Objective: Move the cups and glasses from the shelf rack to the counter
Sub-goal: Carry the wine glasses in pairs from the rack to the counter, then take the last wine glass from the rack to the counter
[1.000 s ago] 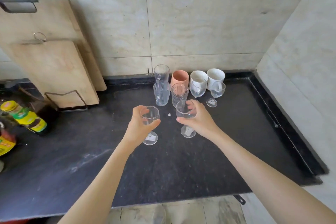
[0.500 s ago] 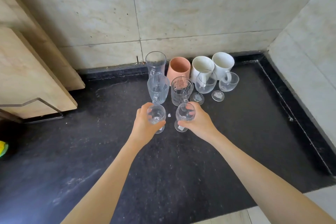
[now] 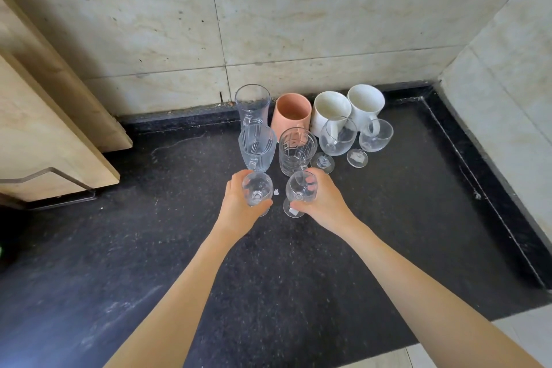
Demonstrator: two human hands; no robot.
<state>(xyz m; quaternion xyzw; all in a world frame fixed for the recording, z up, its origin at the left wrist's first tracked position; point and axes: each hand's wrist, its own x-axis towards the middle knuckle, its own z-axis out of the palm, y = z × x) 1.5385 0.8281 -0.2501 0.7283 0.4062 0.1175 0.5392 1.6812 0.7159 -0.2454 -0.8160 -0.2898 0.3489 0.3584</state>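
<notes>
1. You are gripping a stemmed glass in each hand: your left hand [image 3: 239, 203] is wrapping the bowl of the left wine glass [image 3: 257, 193], and your right hand [image 3: 321, 203] is closing its fingers round the right wine glass [image 3: 300, 190].
2. Both are sitting low over the black counter [image 3: 298, 278], just in front of the group. Whether the feet are touching down, I cannot tell.
3. Be lowering them straight and releasing only once level, since the ribbed mug [image 3: 257, 146] and cut tumbler [image 3: 297, 149] are standing just behind.
4. The glasses are looking clear, thin and top-heavy.
</notes>
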